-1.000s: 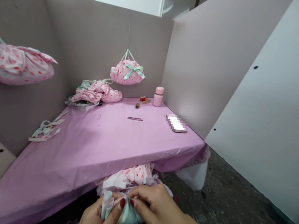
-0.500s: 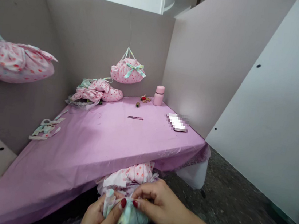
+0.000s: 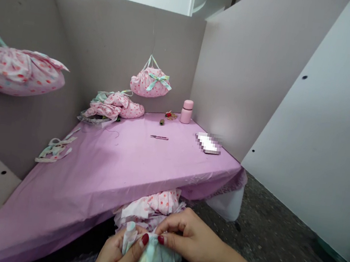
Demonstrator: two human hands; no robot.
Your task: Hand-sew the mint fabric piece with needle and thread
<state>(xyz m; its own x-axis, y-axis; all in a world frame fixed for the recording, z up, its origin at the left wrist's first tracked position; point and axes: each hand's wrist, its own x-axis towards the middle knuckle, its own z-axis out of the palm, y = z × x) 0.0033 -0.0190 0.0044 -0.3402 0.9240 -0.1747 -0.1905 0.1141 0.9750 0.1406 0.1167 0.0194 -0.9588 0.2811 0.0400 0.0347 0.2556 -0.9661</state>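
My left hand (image 3: 120, 252) pinches a pale green and white piece of fabric (image 3: 156, 259) between thumb and fingers, low in the view. Close beside it, my right hand (image 3: 188, 240) grips the same fabric's upper edge with thumb and forefinger. The two thumbs almost meet at a gathered spot. Whether a needle is between the fingers I cannot tell. Just beyond the hands, pink dotted cloth (image 3: 165, 201) with white and lilac pieces lies bunched below the table's front edge.
On the pink-covered table (image 3: 120, 154) lie thread snips (image 3: 159, 137), a thread spool (image 3: 162, 122), a pink bottle (image 3: 186, 113) and a blurred-out flat object (image 3: 208, 143). Fabric strips (image 3: 54, 149) and a dotted cloth pile (image 3: 114, 105) are at left. Dotted pouches hang at left (image 3: 21, 74) and back (image 3: 150, 84).
Both hands keep their pinch on the fabric and have shifted very slightly to the right. A little more of the green fabric shows under my right hand.
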